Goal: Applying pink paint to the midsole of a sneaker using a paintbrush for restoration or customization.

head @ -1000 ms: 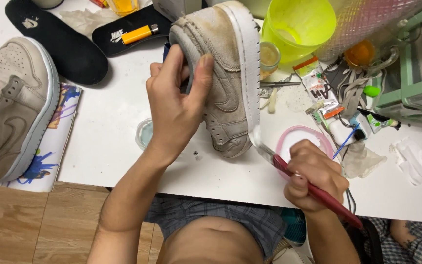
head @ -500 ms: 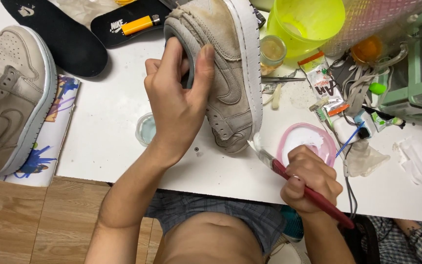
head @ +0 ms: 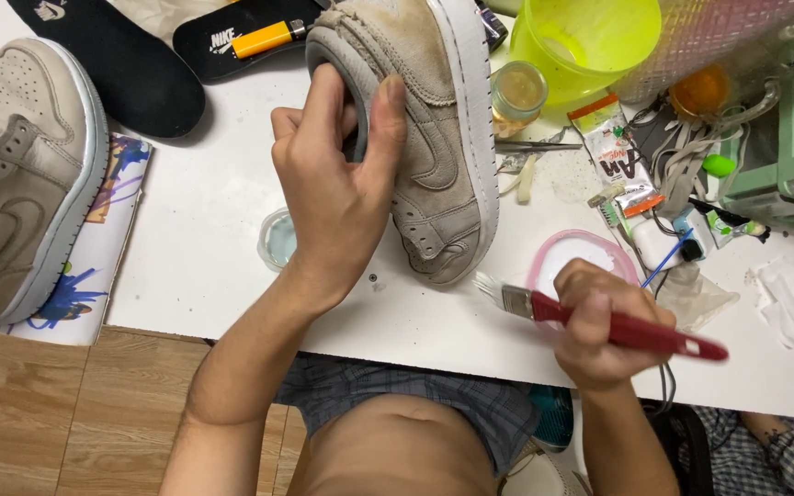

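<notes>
Shoe [head: 434,138], centre: left hand [head: 337,197] grips collar. Brush [head: 599,321], lower right: right hand [head: 599,326] grips handle; bristles may smear bench [head: 204,230].

The left hand [head: 342,193] hid the held sneaker's [head: 434,138] collar opening, the second sneaker [head: 20,174] ran off the left edge, and the yellow tub [head: 590,41] was cropped above.

- Beige suede sneaker [head: 434,138], dirty, white-soled, tipped on its side on the table.
- Red-handled brush [head: 599,326], white bristles pointing toward the sneaker's toe.
</notes>
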